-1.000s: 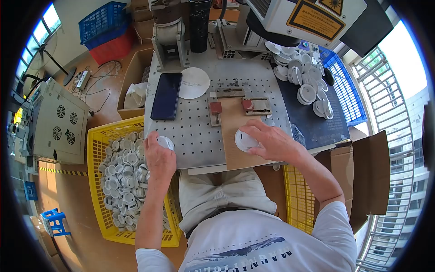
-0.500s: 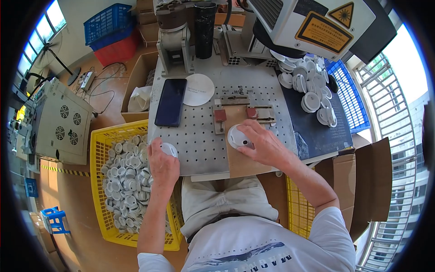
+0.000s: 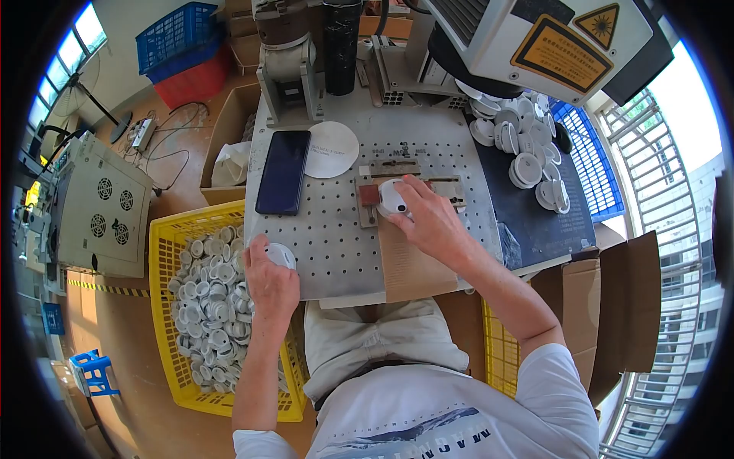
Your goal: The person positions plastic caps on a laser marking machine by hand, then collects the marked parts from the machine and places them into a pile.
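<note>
Two hands held discs in closed fingers: the right hand (image 3: 437,225) an upper disc (image 3: 391,198) beside the red block (image 3: 369,194), mid-frame; the left hand (image 3: 272,283) a lower disc (image 3: 281,255), centre-left. A skewed right-hand grip risked snagging the upper disc.

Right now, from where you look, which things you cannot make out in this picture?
All in the head view:
- Underside of the white disc in the right hand: faces away.
- Far edge of the other disc: partly covered by the left hand.
- Small print on the yellow label: too small.
- Top of the white machine: cut off by the upper edge.
- Lower pieces in the yellow basket: buried under upper ones.
</note>
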Tool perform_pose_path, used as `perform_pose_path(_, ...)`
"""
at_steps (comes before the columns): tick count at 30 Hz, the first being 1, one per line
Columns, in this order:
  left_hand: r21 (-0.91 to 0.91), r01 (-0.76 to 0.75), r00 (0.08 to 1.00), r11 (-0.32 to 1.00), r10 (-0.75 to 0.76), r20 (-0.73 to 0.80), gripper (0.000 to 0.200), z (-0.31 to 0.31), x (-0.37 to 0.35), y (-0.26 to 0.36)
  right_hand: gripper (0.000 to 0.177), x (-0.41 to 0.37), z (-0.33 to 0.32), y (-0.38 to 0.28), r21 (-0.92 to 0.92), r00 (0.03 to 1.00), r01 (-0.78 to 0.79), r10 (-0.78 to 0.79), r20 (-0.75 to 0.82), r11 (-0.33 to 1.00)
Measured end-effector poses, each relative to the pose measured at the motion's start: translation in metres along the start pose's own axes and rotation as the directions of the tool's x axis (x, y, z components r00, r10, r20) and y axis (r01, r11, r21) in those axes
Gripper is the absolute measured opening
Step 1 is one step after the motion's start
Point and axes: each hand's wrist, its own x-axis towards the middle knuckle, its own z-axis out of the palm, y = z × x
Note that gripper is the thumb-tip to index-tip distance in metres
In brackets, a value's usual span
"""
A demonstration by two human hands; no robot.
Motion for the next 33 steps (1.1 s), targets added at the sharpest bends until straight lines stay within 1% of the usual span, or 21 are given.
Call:
perform_pose_path(5,-0.034,0.023,1.000,0.999,-0.023,-0.001,0.010,0.000,-0.002,0.002,0.043,0.001,0.008,0.006,-0.070,0.999,-0.048,0.047,-0.021,0.996)
perform_pose_path(7,-0.083,0.067,0.997,0.994,-0.064,0.031,0.024,-0.001,-0.007,-0.004,0.046,-0.007,0.010,0.006,-0.093,0.996,-0.027,0.018,-0.091,0.995)
perform_pose_path(8,-0.077,0.058,0.998,0.995,-0.056,0.024,0.024,-0.007,-0.013,-0.010,0.046,-0.013,0.007,0.006,-0.091,0.995,-0.026,0.017,-0.103,0.996)
perform_pose_path(10,-0.193,0.272,0.962,0.943,-0.271,0.031,0.034,-0.022,-0.036,-0.032,0.043,-0.029,-0.008,0.018,0.034,0.977,-0.006,0.013,-0.212,0.999)
perform_pose_path(12,-0.120,0.379,0.923,0.918,-0.384,-0.024,0.036,-0.048,-0.067,-0.071,0.038,-0.047,-0.028,0.047,0.049,0.941,-0.139,0.148,-0.306,0.989)
perform_pose_path(14,0.081,0.543,0.840,0.836,-0.537,-0.083,0.035,-0.062,-0.110,-0.132,0.035,-0.058,-0.060,0.074,0.048,0.857,-0.374,0.364,-0.365,0.926)
perform_pose_path(15,0.232,0.493,0.870,0.838,-0.472,-0.145,0.036,-0.067,-0.140,-0.165,0.038,-0.063,-0.072,0.094,-0.018,0.830,-0.416,0.371,-0.417,0.909)
perform_pose_path(16,0.378,0.440,0.898,0.815,-0.393,-0.200,0.036,-0.073,-0.161,-0.188,0.041,-0.068,-0.078,0.119,-0.176,0.830,-0.422,0.302,-0.468,0.889)
perform_pose_path(17,0.385,0.428,0.903,0.817,-0.380,-0.199,0.036,-0.083,-0.165,-0.196,0.041,-0.071,-0.084,0.138,-0.262,0.841,-0.389,0.224,-0.493,0.883)
perform_pose_path(19,0.245,0.606,0.792,0.757,-0.602,-0.099,0.035,-0.103,-0.151,-0.198,0.035,-0.073,-0.090,0.165,-0.281,0.833,-0.481,0.333,-0.442,0.830)
perform_pose_path(20,0.249,0.596,0.800,0.763,-0.589,-0.113,0.035,-0.105,-0.135,-0.192,0.035,-0.073,-0.091,0.179,-0.265,0.825,-0.485,0.335,-0.456,0.833)
perform_pose_path(22,-0.082,0.632,0.756,0.771,-0.636,-0.158,0.038,-0.090,-0.083,-0.138,0.024,-0.073,-0.088,0.198,-0.277,0.861,-0.457,0.341,-0.378,0.845)
perform_pose_path(23,-0.081,0.577,0.802,0.813,-0.582,-0.136,0.040,-0.082,-0.066,-0.119,0.024,-0.071,-0.089,0.194,-0.273,0.861,-0.456,0.343,-0.376,0.847)
perform_pose_path(24,-0.081,0.519,0.844,0.851,-0.525,-0.113,0.042,-0.074,-0.050,-0.101,0.019,-0.068,-0.092,0.185,-0.279,0.853,-0.466,0.343,-0.392,0.839)
perform_pose_path(26,-0.100,0.405,0.910,0.909,-0.411,-0.048,0.039,-0.055,-0.013,-0.062,0.015,-0.069,-0.093,0.183,-0.283,0.842,-0.482,0.350,-0.409,0.829)
perform_pose_path(28,-0.172,0.168,0.985,0.971,-0.174,-0.018,0.026,-0.035,0.023,-0.011,0.014,-0.069,-0.096,0.191,-0.296,0.851,-0.497,0.392,-0.349,0.816)
perform_pose_path(29,-0.201,0.076,0.997,0.977,-0.080,-0.010,0.031,-0.024,0.040,0.015,0.014,-0.070,-0.100,0.193,-0.299,0.850,-0.497,0.388,-0.356,0.815)
perform_pose_path(30,-0.230,-0.015,1.000,0.973,0.014,-0.005,0.037,-0.013,0.055,0.040,0.016,-0.071,-0.104,0.195,-0.257,0.850,-0.495,0.401,-0.341,0.830)
perform_pose_path(31,-0.228,-0.087,0.996,0.970,0.093,0.016,0.030,-0.003,0.071,0.065,0.018,-0.071,-0.108,0.195,-0.217,0.851,-0.491,0.412,-0.324,0.844)
perform_pose_path(32,-0.229,-0.160,0.984,0.960,0.173,0.037,0.023,0.007,0.086,0.086,0.018,-0.071,-0.111,0.191,-0.225,0.851,-0.490,0.408,-0.330,0.842)
perform_pose_path(33,-0.204,-0.199,0.973,0.958,0.219,0.078,0.016,0.021,0.100,0.103,0.020,-0.072,-0.114,0.184,-0.193,0.850,-0.486,0.410,-0.330,0.853)
